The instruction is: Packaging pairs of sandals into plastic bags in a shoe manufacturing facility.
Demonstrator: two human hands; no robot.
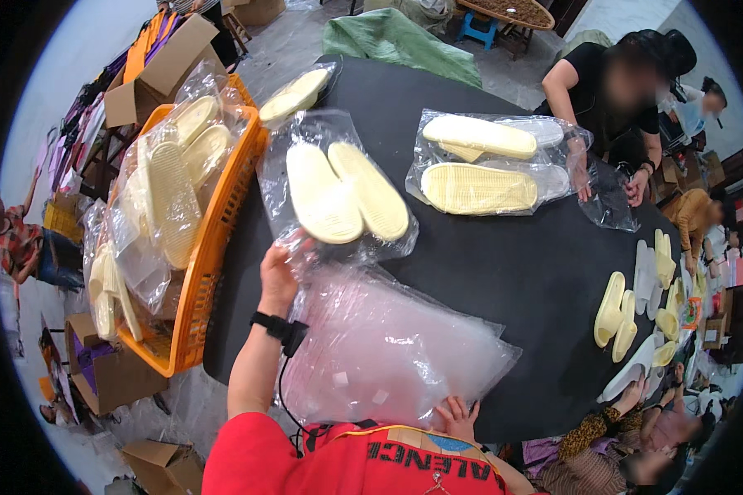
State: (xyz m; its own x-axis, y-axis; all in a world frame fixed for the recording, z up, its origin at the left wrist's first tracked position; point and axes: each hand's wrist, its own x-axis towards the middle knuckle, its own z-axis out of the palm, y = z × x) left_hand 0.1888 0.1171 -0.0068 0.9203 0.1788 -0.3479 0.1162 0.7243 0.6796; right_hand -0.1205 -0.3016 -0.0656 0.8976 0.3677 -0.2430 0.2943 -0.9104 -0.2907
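My left hand (281, 268) is closed on the near edge of a clear plastic bag (363, 132) that lies on the dark table. Inside that bag, side by side, are two pale yellow slippers (326, 198). Just below it, a pile of clear, pinkish plastic bags (388, 338) lies flat in front of my body. Near the pile's lower right edge my right hand (458, 417) rests with its fingers spread, holding nothing.
Bagged slippers fill an orange basket (194, 289) at the left. Another bagged slipper (295, 95) lies by its far corner. Across the dark table (470, 256), a co-worker's hands (582, 173) touch a bag of slippers (479, 188). Loose slippers (615, 313) line the right side.
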